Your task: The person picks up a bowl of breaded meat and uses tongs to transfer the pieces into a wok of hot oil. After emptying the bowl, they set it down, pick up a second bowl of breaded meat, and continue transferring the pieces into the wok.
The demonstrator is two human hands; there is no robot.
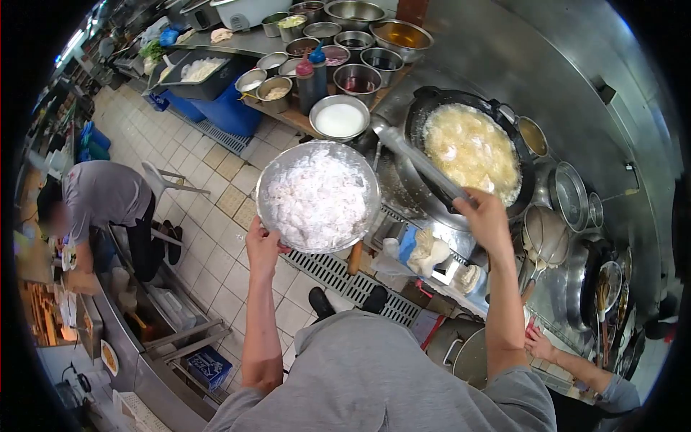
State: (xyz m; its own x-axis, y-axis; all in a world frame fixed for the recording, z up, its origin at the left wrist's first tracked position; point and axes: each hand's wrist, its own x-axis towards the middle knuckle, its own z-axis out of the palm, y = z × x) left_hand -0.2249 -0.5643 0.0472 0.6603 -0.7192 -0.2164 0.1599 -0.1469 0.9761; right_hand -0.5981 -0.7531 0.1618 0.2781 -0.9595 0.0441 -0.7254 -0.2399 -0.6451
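My left hand (263,247) grips the near rim of a wide metal bowl (317,196) heaped with white, flour-coated pieces. The bowl is held up over the floor, left of the stove. In my right hand (484,214) is the end of a long metal handle (425,164), whose rounded head lies beside the wok at the upper left. The handle crosses the near-left rim of a black wok (524,189). Pale pieces bubble in yellow oil (471,153) inside the wok.
Metal bowls (340,119) and squeeze bottles (306,85) crowd the counter beyond. Strainers (545,234) hang or rest at the right. A co-worker (111,194) bends over the left counter; another person's hand (540,344) reaches in at lower right. A drain grate (324,276) crosses the floor.
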